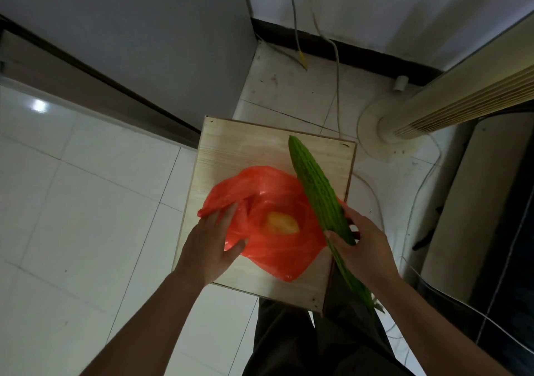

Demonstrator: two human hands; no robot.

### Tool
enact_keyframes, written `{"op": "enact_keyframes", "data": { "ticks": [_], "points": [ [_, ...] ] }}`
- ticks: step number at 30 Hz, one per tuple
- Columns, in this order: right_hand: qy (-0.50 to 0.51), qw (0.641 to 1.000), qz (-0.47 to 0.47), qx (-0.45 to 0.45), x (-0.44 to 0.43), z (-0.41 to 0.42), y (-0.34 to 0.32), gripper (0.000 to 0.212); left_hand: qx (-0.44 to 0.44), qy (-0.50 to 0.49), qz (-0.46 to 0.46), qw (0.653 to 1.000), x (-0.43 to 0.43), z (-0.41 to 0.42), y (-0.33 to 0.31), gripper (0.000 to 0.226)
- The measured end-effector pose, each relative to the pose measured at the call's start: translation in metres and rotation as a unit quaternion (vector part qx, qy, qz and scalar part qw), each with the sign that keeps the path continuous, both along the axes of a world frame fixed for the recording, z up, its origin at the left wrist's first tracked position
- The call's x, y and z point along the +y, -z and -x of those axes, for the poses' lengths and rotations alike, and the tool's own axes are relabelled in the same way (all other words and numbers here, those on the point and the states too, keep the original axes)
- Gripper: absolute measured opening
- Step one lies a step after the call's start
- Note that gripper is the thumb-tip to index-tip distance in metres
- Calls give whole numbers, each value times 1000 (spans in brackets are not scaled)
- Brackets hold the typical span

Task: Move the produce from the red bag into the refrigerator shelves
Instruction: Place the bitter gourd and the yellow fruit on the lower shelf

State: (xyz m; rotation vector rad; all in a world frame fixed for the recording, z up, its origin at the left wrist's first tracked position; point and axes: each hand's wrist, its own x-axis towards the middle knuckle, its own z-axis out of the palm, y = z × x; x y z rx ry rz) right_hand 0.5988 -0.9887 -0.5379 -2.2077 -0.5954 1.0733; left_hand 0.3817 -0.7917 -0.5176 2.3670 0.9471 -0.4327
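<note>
Plywood box (pixel 245 144) sat on glossy tile floor (pixel 86 202); left hand (pixel 206 248) fingers flat on box's crinkly red bag (pixel 277 254), right hand (pixel 364 245) fingers gripped bumpy gourd (pixel 315 185).

In the middle, a bench (pixel 251 144) on the floor (pixel 86 202), just ahead of the person's legs (pixel 289 346). On its near half, a bag (pixel 277 254), with a lump (pixel 281 224) inside near the centre. At the bag's left edge, the left grip (pixel 208 248), resting flat on it. At the bag's right edge, the right grip (pixel 364 245), wrapped round a gourd (pixel 315 185) slanting across the bench's right side toward the far edge. Under the same grip, a second gourd (pixel 355 280), running back past the bench's near right corner. Behind and right of the bench, a fan base (pixel 372 133); cables (pixel 337 87) on the floor between, trailing up to the far wall (pixel 375 6).
</note>
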Motion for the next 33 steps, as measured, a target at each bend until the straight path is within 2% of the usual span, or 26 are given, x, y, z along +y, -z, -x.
{"op": "enact_keyframes", "data": {
  "ticks": [6, 14, 17, 21, 28, 33],
  "points": [
    [5, 1000, 2, 4, 1, -2, 0, 65, -73, -29, 7, 997, -21, 8, -46, 60],
    [-12, 1000, -10, 10, 7, 0, -3, 64, -84, -77, -19, 993, -48, 39, -80, 50],
    [-13, 999, -30, 2, 11, 1, -9, 62, -89, -49, -24, 995, -51, 34, -85, 43],
    [-20, 999, -48, 3, 14, 3, -18, 57, -95, -22, -18, 995, -51, 12, -82, 46],
    [-149, 987, -60, 7, 11, 2, -28, 63, -72, -56, -1, 996, -45, 11, -68, 54],
    [-235, 972, -16, -14, 30, 8, -18, 65, -54, -56, 1, 997, -45, 22, -68, 54]
  ]
}}
